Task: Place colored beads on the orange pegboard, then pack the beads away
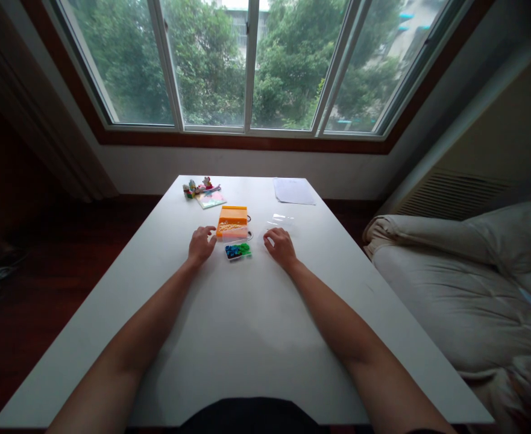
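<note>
My left hand point(201, 246) rests on the table just left of an open orange case point(233, 218), its fingers parted and loosely bent, with nothing visible in them. Small pale pieces lie in the lower half of the case. In front of it stands a small clear tray point(238, 251) of blue, dark and green pieces, between my hands. To the right, my right hand point(281, 247) lies on the table with curled fingers and the thumb apart. A clear plastic sheet point(281, 222) lies just beyond its fingers; whether they touch it I cannot tell.
Small colourful figures point(199, 187) stand at the table's far left, beside a shiny pastel card point(211, 199). White paper sheets point(294, 191) lie at the far right of the white table point(247, 337). A beige sofa point(464, 289) is on the right, a window beyond.
</note>
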Demonstrator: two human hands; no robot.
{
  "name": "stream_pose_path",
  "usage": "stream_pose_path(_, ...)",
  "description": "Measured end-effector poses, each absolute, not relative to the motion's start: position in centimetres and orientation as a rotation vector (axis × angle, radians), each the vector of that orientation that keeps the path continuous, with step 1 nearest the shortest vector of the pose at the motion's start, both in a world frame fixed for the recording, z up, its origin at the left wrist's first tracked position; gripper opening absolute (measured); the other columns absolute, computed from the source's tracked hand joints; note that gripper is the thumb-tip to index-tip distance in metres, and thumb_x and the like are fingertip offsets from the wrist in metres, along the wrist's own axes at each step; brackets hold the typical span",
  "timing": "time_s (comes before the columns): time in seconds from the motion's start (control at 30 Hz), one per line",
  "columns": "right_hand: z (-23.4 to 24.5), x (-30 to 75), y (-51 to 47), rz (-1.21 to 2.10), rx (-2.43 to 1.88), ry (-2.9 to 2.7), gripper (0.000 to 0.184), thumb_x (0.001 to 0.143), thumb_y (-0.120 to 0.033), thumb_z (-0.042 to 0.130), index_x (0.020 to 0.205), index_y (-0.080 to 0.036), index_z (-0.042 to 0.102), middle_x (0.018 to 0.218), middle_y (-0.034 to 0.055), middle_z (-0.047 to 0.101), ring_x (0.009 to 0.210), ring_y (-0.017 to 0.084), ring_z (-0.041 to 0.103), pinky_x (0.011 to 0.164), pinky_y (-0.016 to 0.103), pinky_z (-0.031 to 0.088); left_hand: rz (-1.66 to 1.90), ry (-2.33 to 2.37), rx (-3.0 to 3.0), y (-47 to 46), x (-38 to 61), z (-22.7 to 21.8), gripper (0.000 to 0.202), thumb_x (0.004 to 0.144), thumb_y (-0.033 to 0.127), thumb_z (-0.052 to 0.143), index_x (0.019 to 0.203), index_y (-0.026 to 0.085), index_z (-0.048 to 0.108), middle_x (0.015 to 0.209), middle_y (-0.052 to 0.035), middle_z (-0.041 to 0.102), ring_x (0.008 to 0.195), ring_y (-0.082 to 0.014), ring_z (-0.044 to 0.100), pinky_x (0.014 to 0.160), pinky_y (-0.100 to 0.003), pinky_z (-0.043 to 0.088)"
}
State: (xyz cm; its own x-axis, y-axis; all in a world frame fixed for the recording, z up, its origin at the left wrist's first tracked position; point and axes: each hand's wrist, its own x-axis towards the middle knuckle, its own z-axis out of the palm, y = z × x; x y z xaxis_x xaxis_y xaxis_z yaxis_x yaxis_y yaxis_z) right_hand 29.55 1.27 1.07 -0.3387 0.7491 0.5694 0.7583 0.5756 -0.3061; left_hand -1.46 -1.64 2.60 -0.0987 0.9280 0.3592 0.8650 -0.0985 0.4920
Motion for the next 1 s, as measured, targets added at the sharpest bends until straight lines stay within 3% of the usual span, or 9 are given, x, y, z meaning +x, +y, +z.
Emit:
stream_pose_path(0.1,1.2,29.5,1.2,-0.012,-1.192,-2.129,0.014,0.094,-0.024,0.052,0.092,-0.021,0.066,0.101,0.0076,0.065,0.100,0.023,0.054,0.094,0.037,0.038,0.789,2.111,2.120,-1.3,-1.0,1.4,0.042,0.090,0.033,0.056,0.131,0.028,0.062,0.124,-0.0112,0.061,0.113,-0.0277,0.055,0.097,-0.040,0.045)
stream_pose_path(0.23,1.2,29.5,1.2,-0.007,-1.191,-2.116,0.015,0.095,-0.025,0.052,0.092,-0.021,0.066,0.100,0.0077,0.065,0.100,0.023,0.054,0.094,0.037,0.038,0.751,2.101,2.187,-1.1,-0.8,0.8,0.039,0.089,0.034,0.059,0.126,0.026,0.063,0.133,-0.0122,0.057,0.121,-0.0307,0.051,0.101,-0.043,0.043)
stream_pose_path(0.43,1.1,29.6,1.2,0.000,-1.188,-2.119,0.016,0.095,-0.025,0.051,0.091,-0.021,0.066,0.096,0.0080,0.066,0.098,0.024,0.054,0.094,0.038,0.038,0.759,2.115,2.109,-1.1,-1.6,1.1,0.016,0.088,0.029,0.059,0.101,0.021,0.065,0.114,-0.0117,0.063,0.105,-0.0273,0.058,0.095,-0.040,0.046)
stream_pose_path(0.7,1.3,29.6,1.1,0.008,-1.176,-2.121,0.016,0.095,-0.026,0.051,0.090,-0.021,0.066,0.093,0.0072,0.067,0.095,0.023,0.056,0.093,0.037,0.038,1.012,2.138,1.901,-0.9,-2.1,1.2,0.009,0.090,0.025,0.057,0.097,0.021,0.060,0.112,-0.0077,0.062,0.093,-0.0190,0.064,0.083,-0.031,0.050)
stream_pose_path(1.0,1.8,29.5,1.2,0.031,-1.122,-1.945,0.019,0.096,-0.030,0.051,0.088,-0.020,0.066,0.093,0.0066,0.068,0.093,0.022,0.057,0.093,0.038,0.041,1.535,1.996,1.877,-1.6,-1.5,3.8,0.006,0.089,0.023,0.060,0.094,0.021,0.059,0.107,-0.0066,0.058,0.083,-0.0180,0.064,0.079,-0.034,0.054)
